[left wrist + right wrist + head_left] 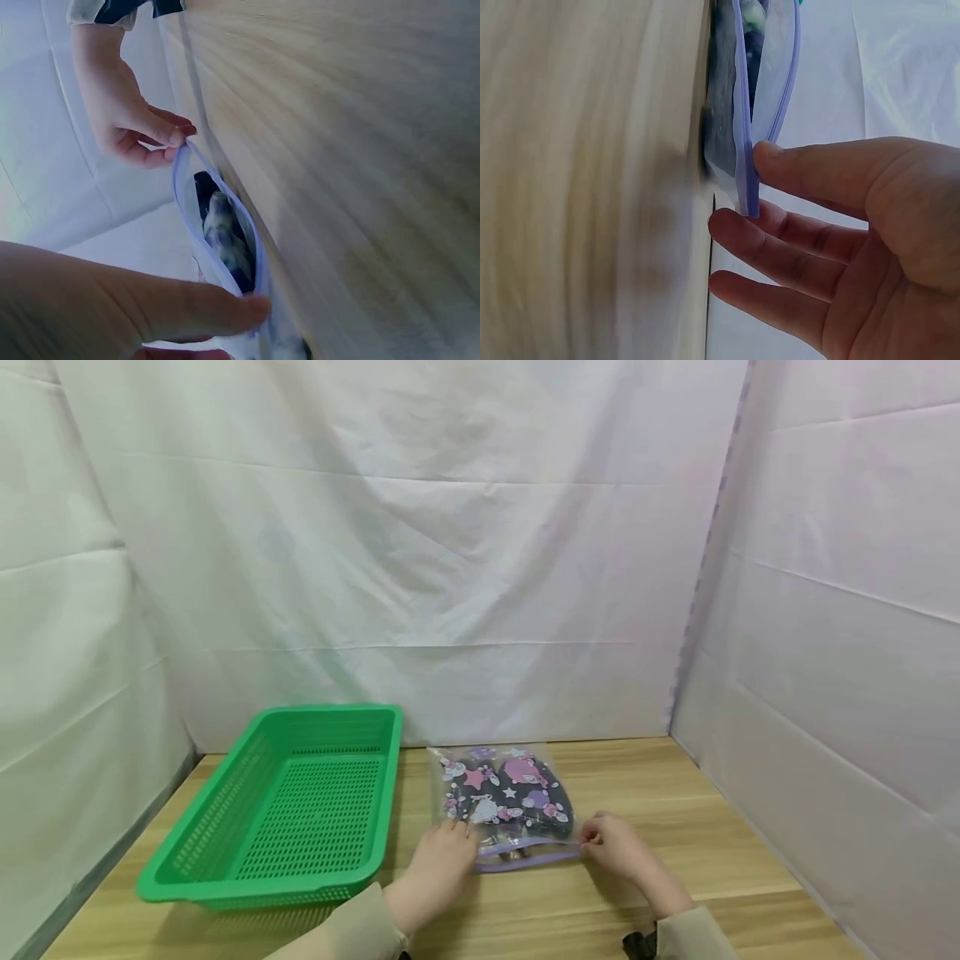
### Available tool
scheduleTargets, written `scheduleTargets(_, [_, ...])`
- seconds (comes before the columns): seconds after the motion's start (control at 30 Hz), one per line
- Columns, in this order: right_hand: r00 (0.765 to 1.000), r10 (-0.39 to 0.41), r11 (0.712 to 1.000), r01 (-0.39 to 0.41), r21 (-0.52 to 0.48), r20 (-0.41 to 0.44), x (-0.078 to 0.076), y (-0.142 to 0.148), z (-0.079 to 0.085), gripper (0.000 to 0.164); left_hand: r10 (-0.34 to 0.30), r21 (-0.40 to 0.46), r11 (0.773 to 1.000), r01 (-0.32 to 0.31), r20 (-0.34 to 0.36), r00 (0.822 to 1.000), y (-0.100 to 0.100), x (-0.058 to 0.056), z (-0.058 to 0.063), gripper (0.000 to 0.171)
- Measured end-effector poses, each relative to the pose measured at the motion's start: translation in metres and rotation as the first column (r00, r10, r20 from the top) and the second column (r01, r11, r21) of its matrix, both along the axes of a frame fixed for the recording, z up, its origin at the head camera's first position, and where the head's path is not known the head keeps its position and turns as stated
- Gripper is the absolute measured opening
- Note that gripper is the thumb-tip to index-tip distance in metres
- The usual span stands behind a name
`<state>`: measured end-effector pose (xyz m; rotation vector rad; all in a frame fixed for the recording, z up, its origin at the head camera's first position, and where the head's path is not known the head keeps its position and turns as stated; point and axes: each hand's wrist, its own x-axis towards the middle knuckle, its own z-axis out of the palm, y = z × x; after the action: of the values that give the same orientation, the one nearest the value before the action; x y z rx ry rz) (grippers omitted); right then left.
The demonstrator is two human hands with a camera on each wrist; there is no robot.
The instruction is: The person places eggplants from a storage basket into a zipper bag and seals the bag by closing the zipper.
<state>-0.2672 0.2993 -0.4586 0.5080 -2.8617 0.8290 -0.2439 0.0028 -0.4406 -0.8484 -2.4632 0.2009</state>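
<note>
A clear zip bag point(558, 777) with a purple zip edge and printed cartoon figures and stars lies on the table, its mouth towards me and gaping. Dark contents point(225, 236) show through the opening; their kind cannot be told. My left hand point(444, 858) pinches the left end of the zip edge, the thumb lying along it in the left wrist view. At the other end, my right hand point(618, 850) pinches the corner between thumb and fingers. The right wrist view shows the purple strip point(748, 172) in that pinch, lower fingers loosely bent.
To the left of the bag stands a green plastic basket point(392, 810) with a slotted floor. Both rest on a wood-grain table point(720, 868). White sheets point(450, 560) hang behind and on both sides.
</note>
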Motion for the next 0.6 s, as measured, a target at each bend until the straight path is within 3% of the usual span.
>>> scheduleTargets(0.17, [1.0,-0.025,1.0,0.025,-0.001,0.014,-0.002,0.002,-0.003,0.014,0.084,0.006,0.996,-0.085,0.096,0.992,-0.007,0.0,-0.001,0.026])
scheduleTargets(0.27, [0.999,-0.038,0.999,0.038,0.004,0.006,-0.004,0.001,-0.005,0.016,0.107,0.015,0.994,-0.11,0.106,0.989,-0.01,-0.003,-0.003,0.021])
scheduleTargets(0.43, [0.999,-0.048,0.999,0.048,0.02,-0.019,-0.005,-0.003,-0.008,0.017,0.112,0.047,0.992,-0.118,0.111,0.987,-0.012,-0.006,-0.006,0.019])
scheduleTargets(0.6, [0.995,-0.096,0.995,0.097,0.035,-0.037,-0.003,-0.01,-0.008,0.015,0.075,0.105,0.991,-0.087,0.115,0.991,-0.014,-0.007,-0.01,0.018])
